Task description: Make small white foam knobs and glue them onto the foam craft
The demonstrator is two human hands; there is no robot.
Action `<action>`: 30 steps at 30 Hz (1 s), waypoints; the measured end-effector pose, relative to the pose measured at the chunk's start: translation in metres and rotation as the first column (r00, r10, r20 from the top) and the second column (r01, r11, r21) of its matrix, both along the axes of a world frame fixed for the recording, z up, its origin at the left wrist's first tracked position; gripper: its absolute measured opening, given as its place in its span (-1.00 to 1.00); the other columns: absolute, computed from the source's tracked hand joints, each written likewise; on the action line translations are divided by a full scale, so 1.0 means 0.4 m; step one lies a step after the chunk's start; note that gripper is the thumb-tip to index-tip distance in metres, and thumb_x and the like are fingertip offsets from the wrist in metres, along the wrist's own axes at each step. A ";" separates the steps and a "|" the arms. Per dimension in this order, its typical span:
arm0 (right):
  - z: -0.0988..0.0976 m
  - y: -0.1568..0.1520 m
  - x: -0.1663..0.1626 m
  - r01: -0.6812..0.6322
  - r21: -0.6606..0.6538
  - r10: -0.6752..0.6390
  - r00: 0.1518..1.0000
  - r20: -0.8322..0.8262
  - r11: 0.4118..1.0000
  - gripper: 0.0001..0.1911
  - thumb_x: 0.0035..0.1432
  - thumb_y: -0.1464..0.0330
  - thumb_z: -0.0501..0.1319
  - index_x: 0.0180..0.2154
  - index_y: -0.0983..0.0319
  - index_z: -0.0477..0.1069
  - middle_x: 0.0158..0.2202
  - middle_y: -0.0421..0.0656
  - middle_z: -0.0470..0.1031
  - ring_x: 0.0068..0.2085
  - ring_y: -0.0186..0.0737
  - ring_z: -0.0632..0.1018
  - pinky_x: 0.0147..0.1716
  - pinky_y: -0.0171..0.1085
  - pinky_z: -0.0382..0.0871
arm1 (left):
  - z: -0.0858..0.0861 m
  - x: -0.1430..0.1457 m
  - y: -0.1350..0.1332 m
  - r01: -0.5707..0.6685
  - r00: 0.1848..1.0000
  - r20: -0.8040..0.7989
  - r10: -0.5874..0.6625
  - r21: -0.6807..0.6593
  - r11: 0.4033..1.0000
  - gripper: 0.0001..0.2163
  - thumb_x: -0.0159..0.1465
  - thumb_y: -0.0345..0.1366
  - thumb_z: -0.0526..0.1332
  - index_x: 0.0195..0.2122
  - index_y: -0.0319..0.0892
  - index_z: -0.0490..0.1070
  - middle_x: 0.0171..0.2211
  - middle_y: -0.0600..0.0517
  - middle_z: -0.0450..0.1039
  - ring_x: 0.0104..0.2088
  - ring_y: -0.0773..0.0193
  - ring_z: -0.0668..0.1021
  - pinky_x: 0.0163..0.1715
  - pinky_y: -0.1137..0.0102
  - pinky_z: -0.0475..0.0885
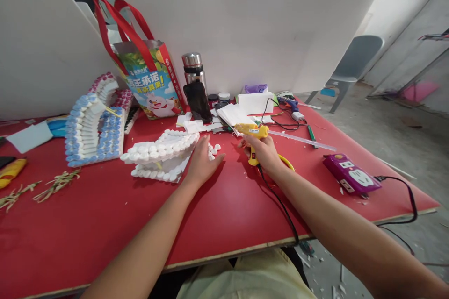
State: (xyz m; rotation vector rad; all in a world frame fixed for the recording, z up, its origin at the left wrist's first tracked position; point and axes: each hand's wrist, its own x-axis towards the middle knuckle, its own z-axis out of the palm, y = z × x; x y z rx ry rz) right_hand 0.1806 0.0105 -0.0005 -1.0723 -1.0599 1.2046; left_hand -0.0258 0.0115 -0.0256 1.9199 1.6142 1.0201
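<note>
My right hand (264,152) is wrapped round the handle of a yellow hot glue gun (257,131), with a clear glue stick (303,140) jutting from its back. The gun's nozzle points left, above the table. My left hand (204,163) has its thumb spread from its fingers, by the right end of a white curved model (159,149) covered in small round white pieces. Whether the fingertips touch the model, I cannot tell. Several loose white pieces (214,149) lie just beyond that hand.
Blue-and-white model (94,131) pieces stand at left, near a shopping bag (154,84). A phone (198,102) leans against a steel flask (192,63). A purple power strip (351,175) sits at right on the red table (224,215). The gun's black cord (280,201) runs over the front edge.
</note>
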 end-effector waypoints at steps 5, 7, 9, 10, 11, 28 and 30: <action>-0.007 0.001 0.004 -0.034 0.027 0.032 0.998 0.047 0.999 -0.75 0.10 0.20 0.31 -0.42 0.28 0.46 -0.47 -0.15 0.53 -0.61 -0.38 0.37 -0.61 -0.31 0.23 | 0.012 0.063 0.010 0.092 0.993 0.086 -0.082 -0.118 0.989 -0.24 0.20 -0.15 0.36 0.38 -0.17 0.12 0.42 -0.31 0.12 0.40 -0.13 0.26 0.31 -0.02 0.24; -0.007 0.003 0.007 -0.036 0.038 0.035 0.998 0.045 0.999 -0.75 0.09 0.20 0.31 -0.44 0.27 0.45 -0.48 -0.16 0.52 -0.62 -0.39 0.36 -0.61 -0.31 0.23 | 0.016 0.084 0.005 0.137 0.981 0.156 -0.115 -0.139 0.981 -0.24 0.22 -0.14 0.34 0.40 -0.15 0.08 0.43 -0.30 0.09 0.39 -0.11 0.27 0.30 0.01 0.27; -0.005 0.005 0.011 -0.024 0.033 0.023 0.999 0.043 0.999 -0.74 0.07 0.20 0.32 -0.46 0.27 0.45 -0.48 -0.16 0.52 -0.61 -0.39 0.36 -0.61 -0.32 0.23 | 0.023 0.088 -0.014 0.164 0.974 0.177 -0.140 -0.125 0.979 -0.24 0.25 -0.13 0.32 0.42 -0.15 0.03 0.44 -0.32 0.06 0.41 -0.10 0.25 0.29 0.03 0.28; -0.003 0.006 0.014 -0.013 0.029 0.011 0.999 0.045 1.000 -0.74 0.06 0.20 0.32 -0.46 0.27 0.45 -0.48 -0.16 0.52 -0.61 -0.38 0.36 -0.61 -0.32 0.23 | 0.028 0.081 -0.029 0.153 0.981 0.138 -0.139 -0.102 0.983 -0.24 0.27 -0.11 0.31 0.41 -0.15 0.03 0.43 -0.31 0.06 0.41 -0.11 0.25 0.28 0.02 0.30; 0.000 0.007 0.016 -0.001 0.025 0.000 0.999 0.050 1.000 -0.75 0.06 0.20 0.32 -0.47 0.27 0.45 -0.49 -0.16 0.51 -0.62 -0.38 0.36 -0.62 -0.32 0.22 | 0.035 0.066 -0.047 0.149 0.987 0.064 -0.146 -0.052 0.987 -0.28 0.29 -0.11 0.30 0.41 -0.12 0.05 0.43 -0.28 0.09 0.40 -0.11 0.26 0.28 0.02 0.31; -0.001 0.024 0.032 0.037 -0.004 -0.037 0.998 0.049 0.999 -0.80 0.03 0.28 0.28 -0.50 0.29 0.49 -0.49 -0.12 0.55 -0.64 -0.40 0.35 -0.64 -0.32 0.19 | 0.062 0.004 0.057 0.192 0.960 -0.221 -0.170 0.081 0.978 -0.67 0.28 -0.41 0.08 -0.04 -0.14 0.57 0.01 -0.10 0.57 -0.09 0.09 0.63 0.03 0.16 0.50; 0.003 0.023 0.033 0.037 -0.008 -0.036 0.998 0.054 0.999 -0.80 0.03 0.28 0.28 -0.50 0.29 0.49 -0.50 -0.12 0.54 -0.65 -0.39 0.35 -0.64 -0.31 0.19 | 0.062 0.022 0.085 0.223 0.944 -0.253 -0.213 0.012 0.975 -0.74 0.28 -0.34 0.15 -0.12 -0.13 0.61 -0.05 -0.08 0.61 -0.12 0.07 0.63 0.04 0.16 0.50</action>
